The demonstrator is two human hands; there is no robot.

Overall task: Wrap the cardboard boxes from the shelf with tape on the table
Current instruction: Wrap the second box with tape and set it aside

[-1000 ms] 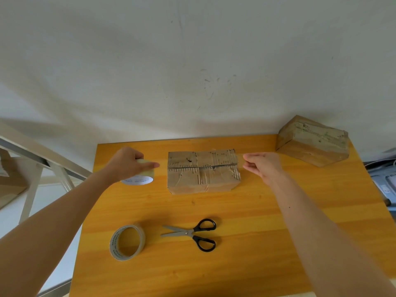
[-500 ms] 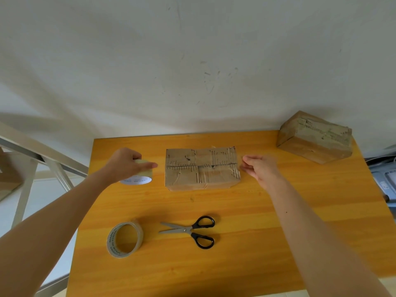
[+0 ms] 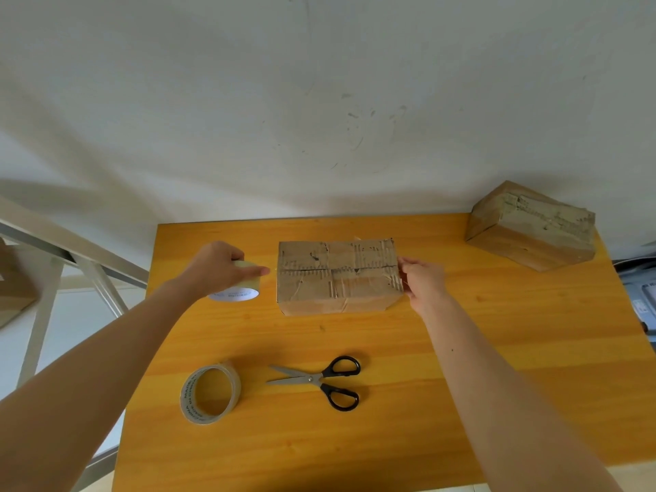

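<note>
A worn cardboard box [image 3: 337, 275] lies flat at the middle back of the orange table [image 3: 497, 349]. My left hand [image 3: 216, 268] grips a roll of tape [image 3: 241, 287] just left of the box, index finger pointing toward it. My right hand [image 3: 422, 282] is at the box's right end, fingertips pinched together against its upper right edge. I cannot make out any strip of tape between the roll and my right hand. A second cardboard box [image 3: 532, 225], taped over, sits at the table's far right corner against the wall.
Another tape roll [image 3: 209, 394] stands on edge near the front left. Black-handled scissors [image 3: 319, 379] lie beside it, blades pointing left. A white metal shelf frame [image 3: 71, 257] stands off the table's left side. Grey equipment [image 3: 642, 296] sits beyond the right edge.
My right hand has moved left and down from beside the box to its right end. The left hand with the roll has stayed about where it was.
</note>
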